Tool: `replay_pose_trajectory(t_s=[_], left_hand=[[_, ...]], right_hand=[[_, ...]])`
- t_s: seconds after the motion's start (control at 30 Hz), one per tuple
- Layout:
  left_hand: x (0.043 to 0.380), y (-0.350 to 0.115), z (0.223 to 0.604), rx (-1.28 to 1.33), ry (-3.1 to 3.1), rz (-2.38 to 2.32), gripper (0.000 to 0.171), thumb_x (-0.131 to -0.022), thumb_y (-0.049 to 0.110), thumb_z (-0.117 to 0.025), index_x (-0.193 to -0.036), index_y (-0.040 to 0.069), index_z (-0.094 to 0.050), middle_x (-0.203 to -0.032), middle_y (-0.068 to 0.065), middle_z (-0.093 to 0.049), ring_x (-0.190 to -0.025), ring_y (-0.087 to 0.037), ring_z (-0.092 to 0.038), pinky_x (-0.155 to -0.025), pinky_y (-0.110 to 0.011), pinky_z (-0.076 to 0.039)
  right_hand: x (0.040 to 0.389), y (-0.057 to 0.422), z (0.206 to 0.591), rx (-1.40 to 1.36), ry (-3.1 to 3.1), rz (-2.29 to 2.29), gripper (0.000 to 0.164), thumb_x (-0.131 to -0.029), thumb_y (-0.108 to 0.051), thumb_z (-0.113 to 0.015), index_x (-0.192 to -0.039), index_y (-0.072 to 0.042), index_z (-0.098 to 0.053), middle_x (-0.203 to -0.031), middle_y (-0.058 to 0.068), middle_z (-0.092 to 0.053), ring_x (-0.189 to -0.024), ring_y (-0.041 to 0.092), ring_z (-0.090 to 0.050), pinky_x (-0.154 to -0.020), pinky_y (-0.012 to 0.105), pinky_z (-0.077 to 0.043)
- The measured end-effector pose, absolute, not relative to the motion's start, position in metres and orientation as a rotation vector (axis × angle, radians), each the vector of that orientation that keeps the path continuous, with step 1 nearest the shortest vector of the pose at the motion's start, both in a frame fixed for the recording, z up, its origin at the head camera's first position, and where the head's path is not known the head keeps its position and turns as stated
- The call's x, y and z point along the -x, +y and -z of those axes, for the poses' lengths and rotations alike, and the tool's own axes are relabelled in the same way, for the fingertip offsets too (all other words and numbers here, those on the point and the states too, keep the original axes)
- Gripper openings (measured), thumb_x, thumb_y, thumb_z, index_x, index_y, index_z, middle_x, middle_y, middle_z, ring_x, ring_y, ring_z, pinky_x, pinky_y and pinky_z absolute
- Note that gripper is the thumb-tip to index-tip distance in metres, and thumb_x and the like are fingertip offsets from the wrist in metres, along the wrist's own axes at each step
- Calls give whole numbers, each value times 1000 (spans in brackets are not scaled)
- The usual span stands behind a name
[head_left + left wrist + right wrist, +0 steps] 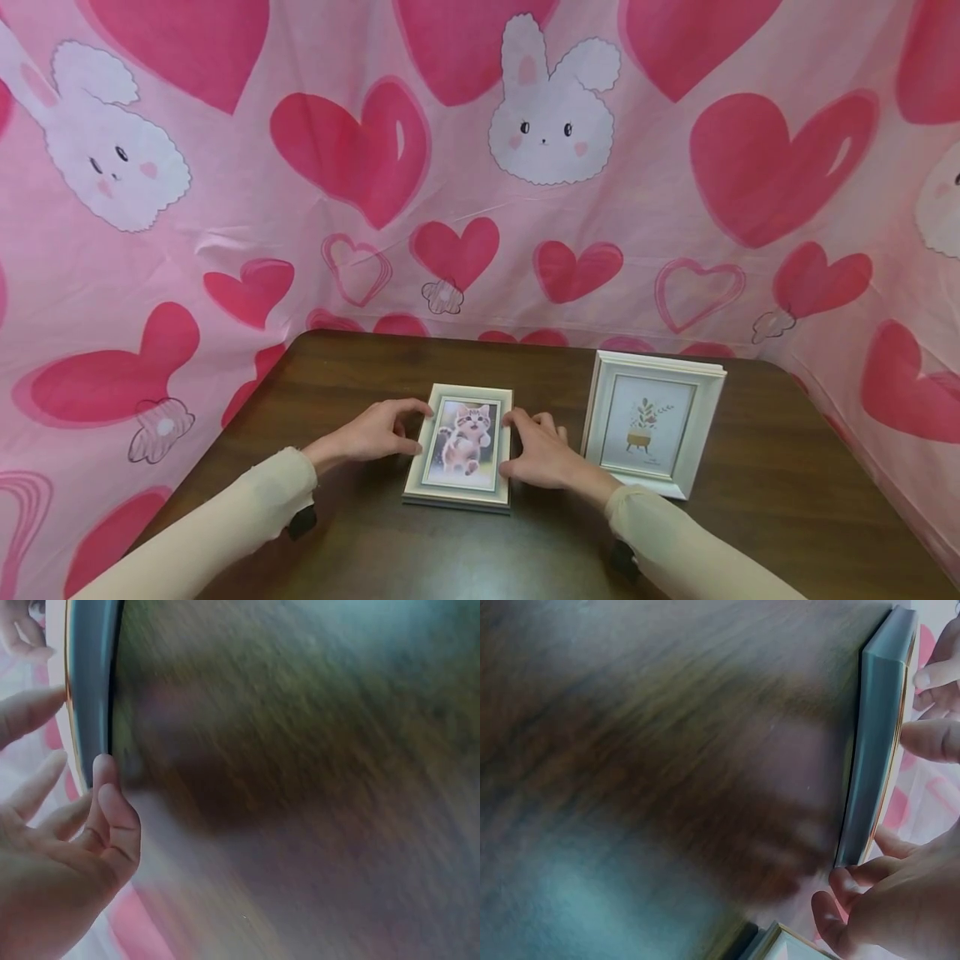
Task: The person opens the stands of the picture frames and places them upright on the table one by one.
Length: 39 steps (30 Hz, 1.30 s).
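A pale cream picture frame (468,498) with a kitten picture (467,442) lies face up on the dark wooden table. My left hand (375,432) is at its left edge, with the thumb and index finger spread along that side. Opposite it, my right hand (543,450) has its thumb and fingertips at the right edge. In the left wrist view, fingertips (105,769) meet the frame's side (91,682). The right wrist view shows the thumb (930,740) at the gilt rim and other fingers by a corner of the frame (877,742).
To the right, a second white picture frame (703,433) with a potted-plant print stands upright, leaning back, close to my right forearm. The brown table (360,533) has a glossy top. Pink cloth (465,192) with hearts and rabbits hangs behind and at both sides.
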<state>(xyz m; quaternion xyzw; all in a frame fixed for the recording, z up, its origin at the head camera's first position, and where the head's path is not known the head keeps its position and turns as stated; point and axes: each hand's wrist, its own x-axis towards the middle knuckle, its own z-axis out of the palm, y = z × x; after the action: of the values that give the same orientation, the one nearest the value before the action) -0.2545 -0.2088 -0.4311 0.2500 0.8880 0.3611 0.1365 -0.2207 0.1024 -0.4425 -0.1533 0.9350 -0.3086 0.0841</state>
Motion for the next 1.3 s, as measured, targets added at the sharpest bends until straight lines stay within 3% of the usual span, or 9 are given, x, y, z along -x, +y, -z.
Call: replay_pose_trajectory(t_s=[0.27,0.63,0.73,0.87,1.13,1.3], left_hand=[[260,-211,432,-757,2547,-1046,50,-86,18,-84,-131,9,-65,-109,-11,-64,-74,-21,-57,-64,-33,-50],[282,-219,450,-874,2525,-1031,52,-83,36,-86,-128,20,-65,-100,-5,-62,-81,-22,-57,-67,-38,-51],[288,-222,459,-882,2536,-1011,54,-84,33,-86,-131,20,-64,-104,-6,-61,-83,-22,-55,-68,-38,-48],[278,-218,444,-856,2518,-1004,54,-83,28,-86,-130,15,-64,-106,-9,-61,-84,-24,-55,-70,-38,-48],[269,-217,430,-856,2498,-917,63,-81,38,-87,-135,19,-60,-108,-8,-58,-90,-24,-53,-73,-39,-47],[267,-213,426,-786,2491,-888,67,-78,30,-90,-137,18,-60,-112,-11,-57,-97,-29,-52,-77,-42,-44]], right_hand=[[224,102,441,442,2794,902,64,-78,-34,-84,-133,-16,-57,-129,11,-62,-126,36,-41,-97,58,-32],[228,104,440,447,2792,888,66,-75,-35,-84,-132,-17,-56,-123,9,-64,-120,33,-42,-91,52,-32],[229,104,442,451,2797,872,67,-75,-36,-84,-133,-18,-56,-122,8,-64,-119,32,-43,-91,51,-32],[229,104,443,457,2796,862,67,-75,-38,-84,-133,-18,-56,-122,7,-64,-119,31,-43,-92,51,-32],[229,105,443,457,2795,848,69,-74,-37,-84,-133,-18,-56,-122,7,-65,-118,30,-44,-92,52,-31],[230,105,445,471,2795,844,71,-74,-39,-84,-135,-19,-55,-122,7,-65,-118,30,-44,-92,51,-31]])
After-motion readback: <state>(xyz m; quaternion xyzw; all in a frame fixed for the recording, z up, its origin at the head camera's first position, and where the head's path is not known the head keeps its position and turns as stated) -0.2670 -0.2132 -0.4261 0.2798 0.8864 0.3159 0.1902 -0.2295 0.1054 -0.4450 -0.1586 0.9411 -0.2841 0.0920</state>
